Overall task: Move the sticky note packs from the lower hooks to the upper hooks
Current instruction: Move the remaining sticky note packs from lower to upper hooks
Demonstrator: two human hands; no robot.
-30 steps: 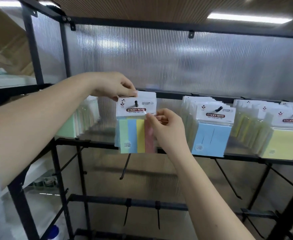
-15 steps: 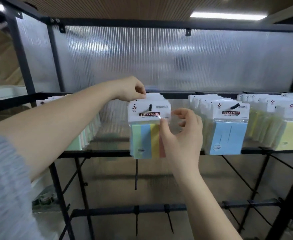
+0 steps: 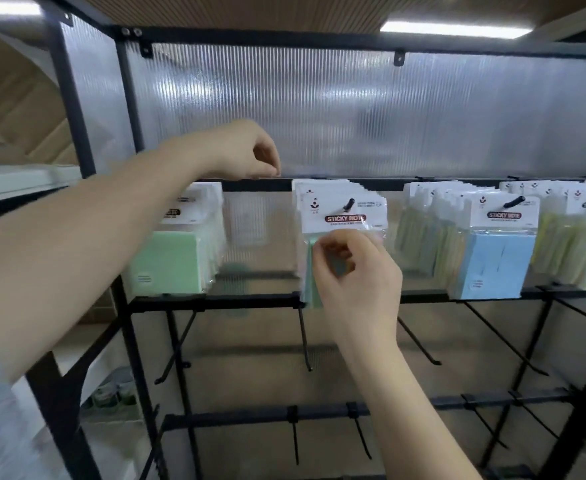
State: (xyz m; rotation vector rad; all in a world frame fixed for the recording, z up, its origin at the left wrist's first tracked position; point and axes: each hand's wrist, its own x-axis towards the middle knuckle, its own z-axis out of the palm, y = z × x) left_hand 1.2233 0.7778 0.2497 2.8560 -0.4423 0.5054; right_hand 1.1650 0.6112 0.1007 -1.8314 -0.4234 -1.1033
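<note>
- Hovering in front of the multicolour pack (image 3: 345, 216) at frame centre, the right hand (image 3: 357, 282) is seen with fingers curled and thumb near the fingertips; whether the wrapper is pinched or only brushed cannot be told.
- The left hand (image 3: 246, 152) is held loosely curled above the upper rail (image 3: 392, 184), left of that pack, with nothing visibly gripped.
- The pack is already hung on an upper hook (image 3: 349, 203), at the front of a row of similar packs.
- A risk is judged here: if the right hand is drawn away while the wrapper is caught, the front pack could be dragged off the hook tip and dropped.
- Neighbouring stacks, the green packs (image 3: 170, 261) at left and the blue packs (image 3: 496, 261) at right, hang close by and could be nudged by a sideways move.
- Lower hooks (image 3: 305, 344) beneath appear bare and project forward, so a forearm lowered carelessly could be snagged.
- The black frame post (image 3: 77, 109) at upper left stands near the left forearm.
</note>
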